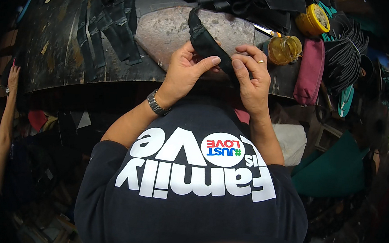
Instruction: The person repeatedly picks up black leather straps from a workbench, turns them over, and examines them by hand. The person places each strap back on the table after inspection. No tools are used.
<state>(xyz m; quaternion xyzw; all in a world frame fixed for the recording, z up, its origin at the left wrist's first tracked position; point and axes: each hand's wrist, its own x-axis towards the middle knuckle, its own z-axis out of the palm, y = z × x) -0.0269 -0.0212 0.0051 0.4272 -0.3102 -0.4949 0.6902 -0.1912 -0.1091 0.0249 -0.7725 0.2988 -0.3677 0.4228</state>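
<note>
Black shirt (192, 214) fills the foreground; beyond, the left hand (182, 72) pinches a black strip (203, 41) over the slab (164, 31); the right hand (254, 83) is at the strip's lower end, grip unclear.

Black cloth strip (204, 40) on mottled pink-grey at 12 o'clock.
The slab (164, 36) beneath is pinkish grey, the table (72, 70) black with tan flecks; between 1 and 2 o'clock, a yellow tub (310, 22) and an amber jar (280, 51); at 2, a maroon pouch (309, 71); between 3 and 4, a dark green sheet (331, 171); at 6, a black shirt (188, 216) with bold white lettering.
</note>
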